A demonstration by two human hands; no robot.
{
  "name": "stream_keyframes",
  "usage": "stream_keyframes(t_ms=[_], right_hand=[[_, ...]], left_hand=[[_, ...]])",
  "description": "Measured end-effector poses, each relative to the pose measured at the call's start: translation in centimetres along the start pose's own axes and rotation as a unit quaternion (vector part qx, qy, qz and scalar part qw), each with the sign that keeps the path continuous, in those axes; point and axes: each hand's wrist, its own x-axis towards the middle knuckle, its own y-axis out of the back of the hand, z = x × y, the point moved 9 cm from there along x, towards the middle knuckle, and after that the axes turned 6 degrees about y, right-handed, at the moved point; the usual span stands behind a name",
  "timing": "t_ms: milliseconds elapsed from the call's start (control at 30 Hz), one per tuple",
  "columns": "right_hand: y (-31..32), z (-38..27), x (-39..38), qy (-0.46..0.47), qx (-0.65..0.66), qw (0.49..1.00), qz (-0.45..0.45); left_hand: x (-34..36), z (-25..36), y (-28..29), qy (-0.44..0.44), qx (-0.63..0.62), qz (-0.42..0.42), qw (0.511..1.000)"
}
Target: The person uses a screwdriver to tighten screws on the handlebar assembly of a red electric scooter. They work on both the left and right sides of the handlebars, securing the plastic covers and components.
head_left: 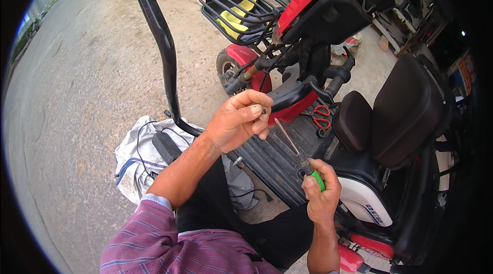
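Observation:
My left hand (239,122) is raised over the footboard (267,158) of a red and black electric scooter. Its thumb and fingers pinch a small dark piece (263,112), perhaps a screw; it is too small to be sure. In my right hand (323,194) is a screwdriver (318,179) with a green and black handle, its metal shaft slanting up and left toward the left hand. The tip stays apart from the small piece. Red-handled scissors (322,116) lie on the footboard, beyond the screwdriver.
A dark seat (405,112) stands at the right. Ahead are the red front cover (308,4) and a black wire basket (241,4) holding yellow and grey cloth. A bent black pole (162,38) rises at the left, beside a white sack (136,140) with black cables.

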Motion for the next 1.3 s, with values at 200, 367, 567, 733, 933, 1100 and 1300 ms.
stream_keyframes(t_ms=[200,367,567,733,933,1100,1300], right_hand=[[-0.1,-2.6,0.4,0.049,-0.035,0.998,-0.006],[-0.1,-2.1,0.4,0.035,-0.038,0.999,-0.004],[0.3,-1.3,0.5,0.007,-0.013,1.0,-0.019],[0.3,-0.7,0.3,-0.017,0.0,1.0,-0.015],[0.5,-0.3,0.2,-0.025,0.028,0.999,-0.009],[0.3,-0.6,0.3,-0.028,0.01,1.0,-0.006],[0.8,-1.8,0.2,0.025,-0.055,0.998,-0.009]], left_hand=[[0.1,-1.1,0.4,0.035,-0.003,-0.024,0.999],[0.1,-1.4,0.3,0.035,0.009,-0.048,0.998],[0.0,-1.3,0.2,0.077,0.059,-0.06,0.993],[-0.2,-1.5,0.2,0.096,0.075,-0.065,0.99],[-0.4,-1.4,0.8,0.102,0.055,-0.052,0.992],[-0.6,-1.8,0.7,0.114,0.073,-0.056,0.989],[-0.5,-2.0,0.9,0.13,0.065,-0.039,0.989]])
